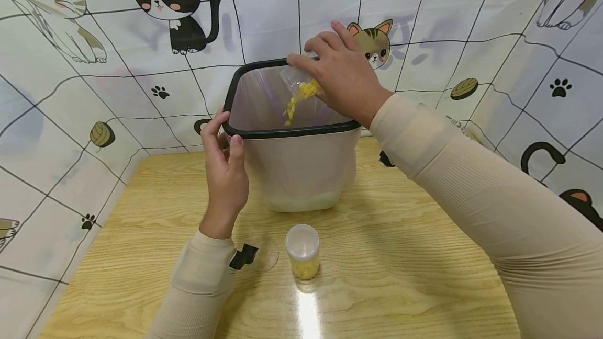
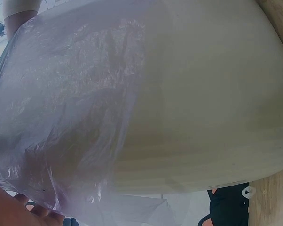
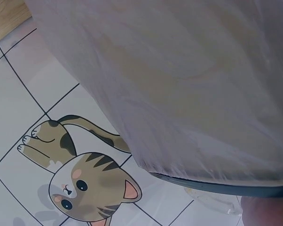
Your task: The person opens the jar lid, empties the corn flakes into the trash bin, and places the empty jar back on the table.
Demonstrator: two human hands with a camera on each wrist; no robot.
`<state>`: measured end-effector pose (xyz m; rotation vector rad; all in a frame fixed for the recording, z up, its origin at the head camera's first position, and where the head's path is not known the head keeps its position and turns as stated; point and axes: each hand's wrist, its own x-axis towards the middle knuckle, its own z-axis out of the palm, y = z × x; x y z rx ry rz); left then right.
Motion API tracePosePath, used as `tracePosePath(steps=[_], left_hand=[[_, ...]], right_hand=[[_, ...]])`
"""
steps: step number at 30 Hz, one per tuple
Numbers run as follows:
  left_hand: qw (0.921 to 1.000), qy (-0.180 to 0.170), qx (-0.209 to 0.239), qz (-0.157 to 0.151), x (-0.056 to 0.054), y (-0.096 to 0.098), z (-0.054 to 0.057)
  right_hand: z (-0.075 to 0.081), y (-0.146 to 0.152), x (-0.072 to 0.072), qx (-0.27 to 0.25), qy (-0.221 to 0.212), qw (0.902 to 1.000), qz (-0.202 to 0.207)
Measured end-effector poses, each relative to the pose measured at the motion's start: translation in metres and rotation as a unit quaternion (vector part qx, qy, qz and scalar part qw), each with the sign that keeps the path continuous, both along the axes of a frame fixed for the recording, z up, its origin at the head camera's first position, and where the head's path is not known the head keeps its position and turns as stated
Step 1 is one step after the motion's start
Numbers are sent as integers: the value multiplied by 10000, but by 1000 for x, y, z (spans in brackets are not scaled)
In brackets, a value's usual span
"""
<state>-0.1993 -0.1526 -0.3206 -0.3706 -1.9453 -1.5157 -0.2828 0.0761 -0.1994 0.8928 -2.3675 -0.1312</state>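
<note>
right grip (image 1: 341,69) holds a cup (image 1: 289,76), tipping yellow bits (image 1: 308,89) into the bin (image 1: 301,171); left grip (image 1: 223,166) holds the bin's edge. in front of the bin, a jar (image 1: 303,250) with yellow bits stands on the tabletop (image 1: 400,266); behind, a cat wall (image 1: 273,30).

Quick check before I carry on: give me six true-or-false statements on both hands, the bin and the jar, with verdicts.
1. The right hand tips a clear container over the bin, spilling yellow pieces. True.
2. The left hand holds the bin's rim. True.
3. That rim is white. False: it is black.
4. A clear jar on the table has yellow contents. True.
5. That jar lies on its side. False: it stands upright.
6. The bin has no liner. False: a thin plastic liner hangs over its outside wall.
</note>
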Motion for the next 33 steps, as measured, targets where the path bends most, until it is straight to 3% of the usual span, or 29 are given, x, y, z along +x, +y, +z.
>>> tracePosePath(steps=[33], left_hand=[[10000, -31, -60, 16, 1, 1, 0]], right_hand=[[1, -1, 2, 167, 128, 9998, -39]])
